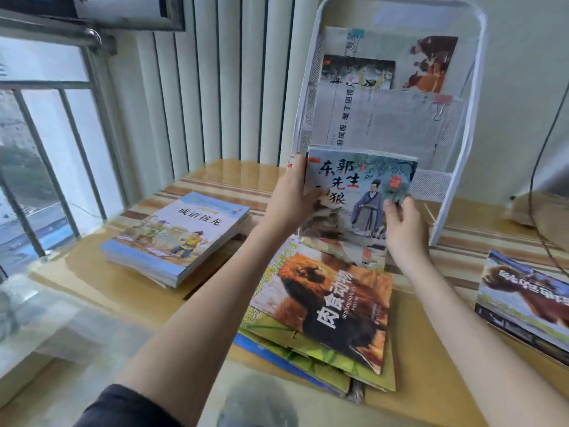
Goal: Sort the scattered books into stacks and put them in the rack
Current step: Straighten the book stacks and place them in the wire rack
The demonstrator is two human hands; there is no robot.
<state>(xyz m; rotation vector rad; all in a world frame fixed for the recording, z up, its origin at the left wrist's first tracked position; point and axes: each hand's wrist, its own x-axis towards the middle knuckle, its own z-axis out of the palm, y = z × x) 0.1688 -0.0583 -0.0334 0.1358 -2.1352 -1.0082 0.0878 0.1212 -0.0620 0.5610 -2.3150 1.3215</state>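
Both hands, left point(292, 192) and right point(403, 223), grasp the book point(360, 192) before the rack point(455, 167) at the worktop's point(123, 278) back edge; best lift it level, then drop it squarely into the front pocket.

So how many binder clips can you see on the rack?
2: a blue binder clip on the papers in the upper tier, a pink binder clip at the middle tier's right. Others may be hidden behind the held books.

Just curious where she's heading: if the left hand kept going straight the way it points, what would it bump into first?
Probably the white mesh rack. The left hand, gripping the held book, points up and away toward the rack's lower-left side, though depth is hard to judge.
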